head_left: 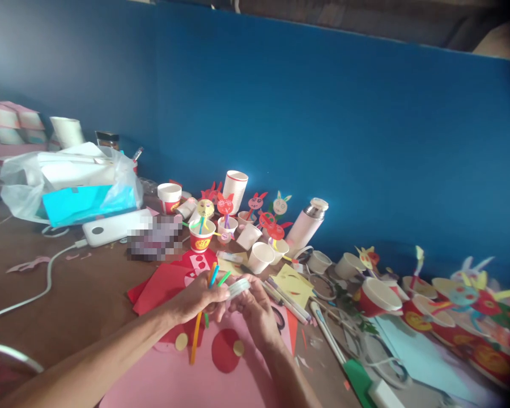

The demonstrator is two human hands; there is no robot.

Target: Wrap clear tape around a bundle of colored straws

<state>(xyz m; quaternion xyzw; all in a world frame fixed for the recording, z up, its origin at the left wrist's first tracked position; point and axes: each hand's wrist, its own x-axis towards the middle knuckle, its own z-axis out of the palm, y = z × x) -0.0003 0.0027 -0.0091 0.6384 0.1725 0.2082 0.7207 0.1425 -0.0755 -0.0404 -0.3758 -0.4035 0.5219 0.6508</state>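
My left hand point(202, 297) is closed around several thin coloured straws. An orange straw point(195, 341) slants down below the fingers, while a blue straw point(214, 276) and a green straw point(224, 278) stick out on top. My right hand point(257, 309) grips a whitish roll of tape point(238, 288), which my left fingertips also meet. Beneath both hands lies a pink paper sheet point(165, 379), carrying a red paper disc point(226, 354) and small yellow discs point(181, 341). Red paper point(164, 286) lies beyond my left forearm. The inner fingers are partly hidden.
Paper cups point(261, 258) with animal-face cutouts point(205, 208) stand along the blue partition point(323, 124). A pink thermos point(306, 226) leans among them. Markers point(291, 300), yellow paper point(292, 286) and cables lie to the right; a plastic bag point(23, 187) and white power bank point(117, 228) sit left.
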